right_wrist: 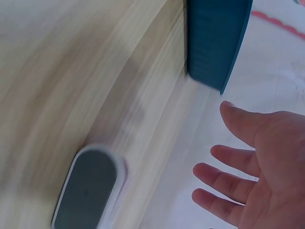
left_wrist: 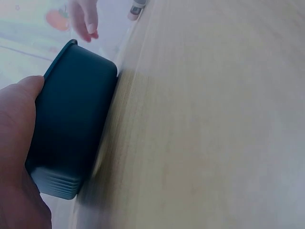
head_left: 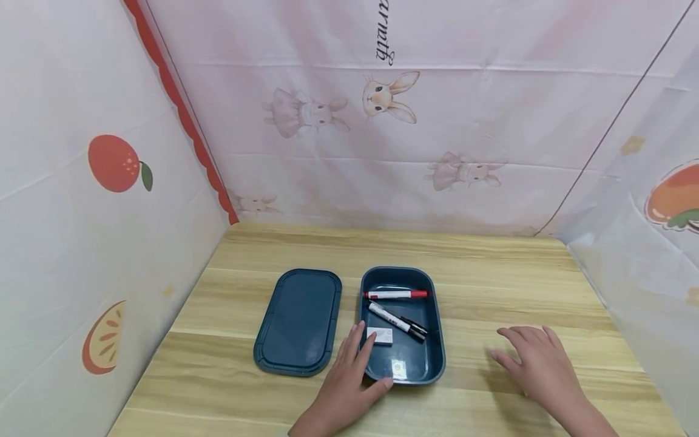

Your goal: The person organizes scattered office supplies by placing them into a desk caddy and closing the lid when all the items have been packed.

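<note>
A dark blue plastic box (head_left: 440, 340) stands uncovered on the table. Inside lie a red-capped white marker (head_left: 395, 294), a white marker with a black end (head_left: 389, 316), a black pen (head_left: 414, 325) partly under it, and a small white printed block (head_left: 384, 336). My left hand (head_left: 346, 382) rests at the box's near left corner, fingers spread along the left rim and thumb at the front rim. Right of the box, my right hand (head_left: 537, 364) hovers with relaxed fingers and holds nothing. Below it, the right wrist view shows a rounded, dark-topped block with a white edge (right_wrist: 88, 188).
A matching blue lid (head_left: 298, 321) lies flat on the wooden table (head_left: 475, 261), left of the box. Printed cloth walls (head_left: 338, 182) with rabbits and fruit enclose the table at the back and both sides.
</note>
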{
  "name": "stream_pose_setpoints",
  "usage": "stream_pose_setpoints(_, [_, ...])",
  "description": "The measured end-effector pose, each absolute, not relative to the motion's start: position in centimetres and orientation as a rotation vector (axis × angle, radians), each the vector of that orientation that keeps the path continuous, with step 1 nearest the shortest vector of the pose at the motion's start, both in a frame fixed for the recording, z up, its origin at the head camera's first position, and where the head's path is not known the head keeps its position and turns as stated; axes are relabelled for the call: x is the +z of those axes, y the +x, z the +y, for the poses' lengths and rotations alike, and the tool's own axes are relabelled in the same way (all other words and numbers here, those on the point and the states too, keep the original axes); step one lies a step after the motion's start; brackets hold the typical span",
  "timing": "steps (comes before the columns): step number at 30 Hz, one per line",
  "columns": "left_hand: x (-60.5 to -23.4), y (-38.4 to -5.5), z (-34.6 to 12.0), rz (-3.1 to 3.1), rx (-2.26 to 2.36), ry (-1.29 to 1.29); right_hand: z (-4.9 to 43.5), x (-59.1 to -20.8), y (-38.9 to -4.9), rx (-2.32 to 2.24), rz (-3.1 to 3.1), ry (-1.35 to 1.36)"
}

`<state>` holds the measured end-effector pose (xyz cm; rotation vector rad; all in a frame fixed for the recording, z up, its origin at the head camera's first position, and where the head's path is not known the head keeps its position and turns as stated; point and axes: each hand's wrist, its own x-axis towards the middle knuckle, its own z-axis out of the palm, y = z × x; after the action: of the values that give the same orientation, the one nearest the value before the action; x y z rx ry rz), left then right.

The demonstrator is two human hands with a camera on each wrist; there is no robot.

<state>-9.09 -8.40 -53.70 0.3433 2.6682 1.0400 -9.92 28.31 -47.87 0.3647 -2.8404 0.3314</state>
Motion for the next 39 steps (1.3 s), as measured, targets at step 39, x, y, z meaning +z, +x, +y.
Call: stream_pose_setpoints(39, [-53.4,-9.1,-8.4,2.662,1.052,0.347,37.1,-51.4,-6.9,0.309,-3.045,0.377])
